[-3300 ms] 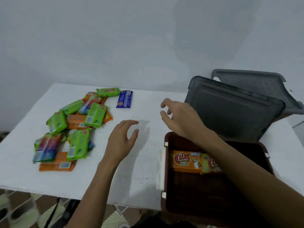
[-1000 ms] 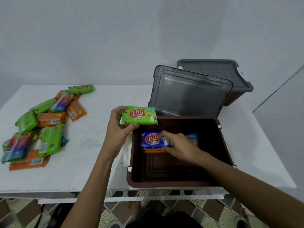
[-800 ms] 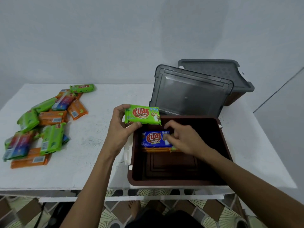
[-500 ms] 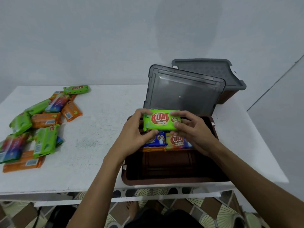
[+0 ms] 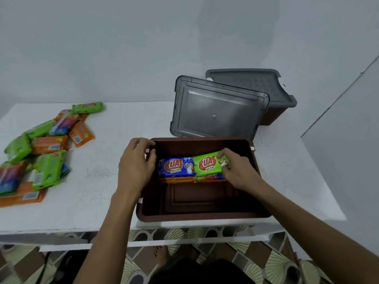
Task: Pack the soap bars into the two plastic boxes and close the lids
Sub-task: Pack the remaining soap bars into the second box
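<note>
An open brown plastic box point(image 5: 202, 217) stands at the table's front edge, its grey lid point(image 5: 218, 108) leaning upright behind it. Inside, at the far wall, a blue soap bar point(image 5: 176, 167) and a green soap bar point(image 5: 208, 165) lie side by side on top of orange bars. My right hand point(image 5: 239, 171) is inside the box, fingers gripping the green bar's right end. My left hand point(image 5: 136, 163) rests on the box's left rim, fingers curled over the edge and holding no bar. A second brown box point(image 5: 273, 115) with a grey lid point(image 5: 252, 85) stands behind, to the right.
A loose pile of green, orange and multicoloured soap bars point(image 5: 41, 148) lies on the left part of the white table point(image 5: 106, 160). The wall is close behind the table. Below the front edge a patterned floor shows.
Both hands held the green bar above the box half a second ago. Now the bar lies on the right stack inside, my right hand still on it, and my left hand has moved to the rim.
</note>
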{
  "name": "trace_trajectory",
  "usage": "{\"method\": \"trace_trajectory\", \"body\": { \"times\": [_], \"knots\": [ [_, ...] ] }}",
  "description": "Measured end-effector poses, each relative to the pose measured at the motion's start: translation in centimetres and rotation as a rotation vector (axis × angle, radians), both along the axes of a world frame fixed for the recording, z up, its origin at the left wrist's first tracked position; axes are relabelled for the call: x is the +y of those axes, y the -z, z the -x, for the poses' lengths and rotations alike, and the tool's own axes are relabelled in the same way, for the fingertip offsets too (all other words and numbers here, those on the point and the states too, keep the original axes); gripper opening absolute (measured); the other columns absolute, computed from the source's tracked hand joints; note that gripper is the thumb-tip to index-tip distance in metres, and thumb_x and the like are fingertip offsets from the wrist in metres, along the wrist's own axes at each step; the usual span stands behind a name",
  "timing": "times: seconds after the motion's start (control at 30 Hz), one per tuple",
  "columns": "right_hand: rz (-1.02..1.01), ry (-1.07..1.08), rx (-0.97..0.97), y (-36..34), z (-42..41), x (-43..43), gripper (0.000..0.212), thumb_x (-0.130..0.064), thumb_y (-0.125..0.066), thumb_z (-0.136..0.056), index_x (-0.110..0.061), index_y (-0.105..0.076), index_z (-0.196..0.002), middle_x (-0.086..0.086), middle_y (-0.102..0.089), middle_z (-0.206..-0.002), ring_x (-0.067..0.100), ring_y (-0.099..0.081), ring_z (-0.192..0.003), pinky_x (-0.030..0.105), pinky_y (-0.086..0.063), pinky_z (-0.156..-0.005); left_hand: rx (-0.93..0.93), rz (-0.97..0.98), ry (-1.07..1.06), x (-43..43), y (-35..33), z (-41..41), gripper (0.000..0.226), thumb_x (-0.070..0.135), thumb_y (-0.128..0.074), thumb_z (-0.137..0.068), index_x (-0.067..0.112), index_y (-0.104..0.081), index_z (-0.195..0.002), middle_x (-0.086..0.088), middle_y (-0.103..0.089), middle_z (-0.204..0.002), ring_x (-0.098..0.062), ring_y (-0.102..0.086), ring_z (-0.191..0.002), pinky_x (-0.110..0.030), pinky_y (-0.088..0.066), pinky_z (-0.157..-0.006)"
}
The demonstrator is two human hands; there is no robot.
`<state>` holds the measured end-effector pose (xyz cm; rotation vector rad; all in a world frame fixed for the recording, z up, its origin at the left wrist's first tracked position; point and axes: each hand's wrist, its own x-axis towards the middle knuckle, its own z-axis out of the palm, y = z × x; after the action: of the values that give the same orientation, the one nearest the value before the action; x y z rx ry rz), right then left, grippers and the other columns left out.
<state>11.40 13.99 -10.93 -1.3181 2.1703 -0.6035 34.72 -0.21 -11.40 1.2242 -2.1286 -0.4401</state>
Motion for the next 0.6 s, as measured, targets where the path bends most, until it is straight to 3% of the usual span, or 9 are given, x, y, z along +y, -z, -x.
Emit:
{"method": "trace_trajectory", "body": {
  "times": [0.17,0.33,0.47,0.6],
  "knots": [
    [-0.109,-0.133,0.367,0.0,-0.5,-0.4,0.027,-0.025,-0.055,-0.094,-0.018,-0.049,-0.12,0.012,-0.063,-0.116,0.028,-0.062,-0.094,0.033,-0.054,-0.071,0.044,-0.023,0.031,0.1,0.1,-0.1,0.014,0.014,-0.061,-0.089,0.018,-0.065,-0.102,-0.001,-0.061,-0.111,-0.014,-0.061,-0.089,-0.024,-0.047,-0.072],
    [-0.15,-0.069,0.667,-0.9,-2.9,-2.2,0.034,-0.04,-0.048,-0.095,-0.02,-0.051,-0.122,0.015,-0.061,-0.111,0.034,-0.056,-0.103,0.038,-0.049,-0.076,0.171,-0.13,0.133,-0.2,0.6,-3.0,0.019,0.023,-0.059,-0.095,0.024,-0.063,-0.113,0.009,-0.062,-0.117,-0.005,-0.06,-0.096,-0.021,-0.05,-0.075],
    [0.138,-0.071,0.66,-3.4,-8.0,-5.7,0.032,-0.038,-0.049,-0.094,-0.018,-0.055,-0.117,0.012,-0.064,-0.104,0.031,-0.059,-0.097,0.037,-0.05,-0.073,0.145,-0.133,0.039,-1.6,1.9,-9.1,0.02,0.026,-0.058,-0.095,0.026,-0.063,-0.115,0.01,-0.062,-0.115,-0.004,-0.06,-0.096,-0.024,-0.05,-0.076],
    [0.424,-0.208,0.523,-4.6,-15.1,-11.0,0.031,-0.03,-0.053,-0.092,-0.016,-0.059,-0.119,0.01,-0.063,-0.101,0.029,-0.059,-0.091,0.038,-0.053,-0.071,0.056,-0.114,-0.104,-4.6,3.1,-17.2,0.018,0.022,-0.059,-0.094,0.022,-0.065,-0.112,0.002,-0.064,-0.111,-0.012,-0.059,-0.096,-0.029,-0.046,-0.072]
  ]
}}
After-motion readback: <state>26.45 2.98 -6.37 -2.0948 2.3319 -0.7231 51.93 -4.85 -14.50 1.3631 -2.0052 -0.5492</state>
